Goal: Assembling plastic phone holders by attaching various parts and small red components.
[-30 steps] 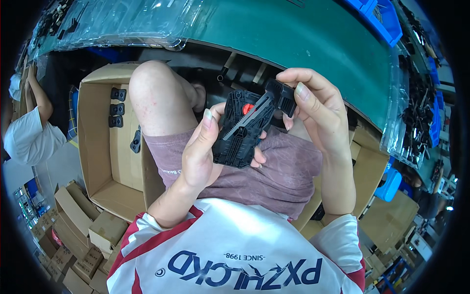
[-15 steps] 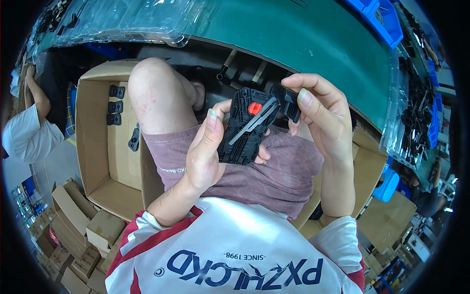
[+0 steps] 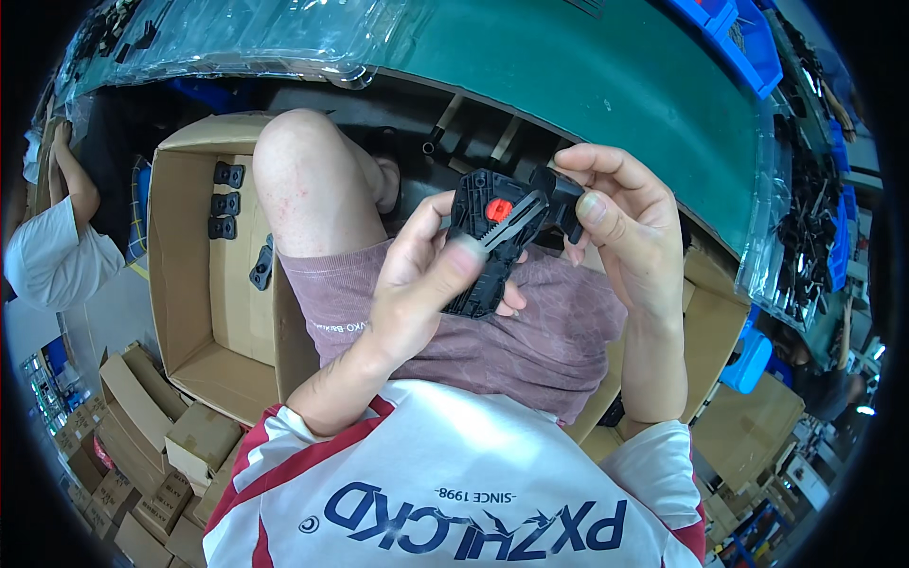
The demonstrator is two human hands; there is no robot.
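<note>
fingers of both hands, left hand [image 3: 417, 284] and right hand [image 3: 625, 227], clamp the black plastic part [image 3: 488, 241], its metal strip [image 3: 516, 222] seated by the red button [image 3: 499, 209], small black piece [image 3: 559, 194] seemingly not yet fully pressed on.

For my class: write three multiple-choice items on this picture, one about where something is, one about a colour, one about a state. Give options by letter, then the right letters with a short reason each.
1. Where do the loose small black parts lie?
A. in the open cardboard box by the person's left knee
B. on the green table top
C. in a blue bin

2. What colour is the small piece set in the black plastic part that the hands hold?
A. yellow
B. red
C. white

3. How is the black plastic part held?
A. it lies on the lap, untouched
B. by the right hand alone
C. by both hands, above the lap

Answers:
1 A: the small parts sit against the inner wall of the box.
2 B: a red piece shows near the part's top.
3 C: the left hand grips its lower side and the right hand pinches its upper end.
</note>
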